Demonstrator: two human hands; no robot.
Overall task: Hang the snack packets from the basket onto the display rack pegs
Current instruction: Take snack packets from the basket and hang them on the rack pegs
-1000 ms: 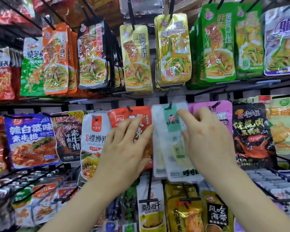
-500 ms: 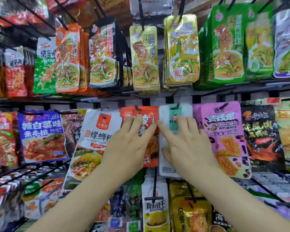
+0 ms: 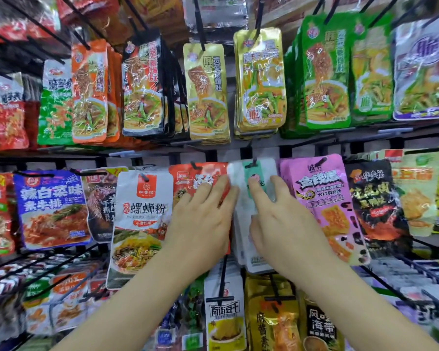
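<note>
Shop wall of black wire rack from edge to edge, rows of bright snack packets dangling off long pegs. Mid-row, dead ahead: white packet with a green strip, threaded on its peg through the hole at the top, long axis straight up and down, lower end hanging free over the row beneath. Squeezed between an orange packet on the left and a pink packet on the right, edges overlapping. Flat on the orange packet, the left hand: fingers straight and together, gripping nothing, fingertips just at the white packet's left edge. Flat on the white packet's face, the right hand: fingers pointing up toward the peg, thumb low on the left side, pressing rather than pinching, so unclenched too. No basket in view. Looks like the seating step: packet on the peg, needing only a push back along it toward the wall. Peg sticking out toward the viewer, so push straight away from the body, not sideways. Right hand directly on the packet, hence best placed for that push; left hand better kept holding the orange neighbour aside. Risk, as a guess: slick foil sliding under flat fingers, or the pink packet's edge catching behind.
</note>
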